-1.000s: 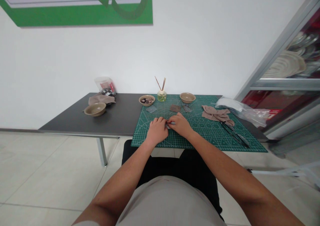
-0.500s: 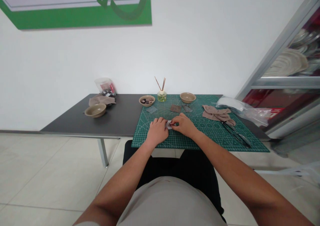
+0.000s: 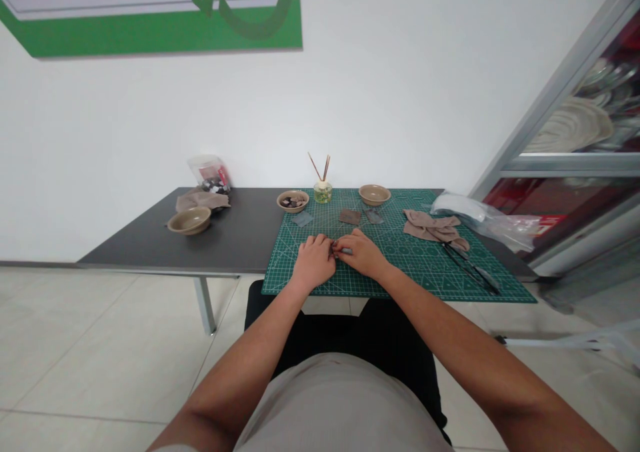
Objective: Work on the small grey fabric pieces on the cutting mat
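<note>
My left hand [image 3: 314, 260] rests on the green cutting mat [image 3: 310, 285], its fingers curled at the edge of a small greyish flat piece that the hands mostly cover. Against it, my right hand [image 3: 361, 253] is closed in a pinch; what lies between its fingertips is small, dark and too hidden to name. Just beyond the hands lie a brown square piece [image 3: 350, 217], a grey patterned piece [image 3: 373, 217] and a pale blue-grey piece [image 3: 302, 219]. A tan bowl [image 3: 281, 205] behind them holds several small brown and dark pieces.
Toward the wall stand a reed diffuser [image 3: 323, 192] and another tan bowl [image 3: 375, 200]. On the right lie a crumpled brown cloth [image 3: 431, 225], black-framed glasses [image 3: 470, 269] and a plastic bag [image 3: 485, 219]. A third bowl [image 3: 189, 224], a cloth [image 3: 197, 201] and a clear container [image 3: 210, 172] sit left.
My right hand drew back slightly to the right, showing the greyish piece, then came in against my left hand again. My left hand stays almost still.
</note>
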A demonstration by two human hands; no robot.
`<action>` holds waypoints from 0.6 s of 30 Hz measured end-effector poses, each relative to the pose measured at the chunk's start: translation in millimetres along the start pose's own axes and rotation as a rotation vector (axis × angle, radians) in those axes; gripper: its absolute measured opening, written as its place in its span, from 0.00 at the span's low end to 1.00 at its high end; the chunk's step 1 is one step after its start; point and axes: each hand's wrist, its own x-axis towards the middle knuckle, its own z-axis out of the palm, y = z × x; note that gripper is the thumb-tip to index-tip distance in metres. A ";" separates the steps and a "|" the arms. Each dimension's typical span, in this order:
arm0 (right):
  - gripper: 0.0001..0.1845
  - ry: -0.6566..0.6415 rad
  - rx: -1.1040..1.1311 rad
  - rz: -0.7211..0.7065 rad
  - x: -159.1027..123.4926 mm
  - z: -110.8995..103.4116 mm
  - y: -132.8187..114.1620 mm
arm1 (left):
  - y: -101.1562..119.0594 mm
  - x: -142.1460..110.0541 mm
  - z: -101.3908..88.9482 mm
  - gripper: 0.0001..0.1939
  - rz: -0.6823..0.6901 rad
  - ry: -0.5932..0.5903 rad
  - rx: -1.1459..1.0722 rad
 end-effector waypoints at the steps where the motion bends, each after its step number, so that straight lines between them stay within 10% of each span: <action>1: 0.04 0.018 -0.022 0.022 0.4 1.2 -0.4 | -0.2 -0.1 -0.1 0.16 0.000 -0.002 0.000; 18: 0.03 0.018 -0.012 -0.003 0.5 4.8 -1.4 | -2.0 0.1 1.3 0.15 0.019 0.030 -0.010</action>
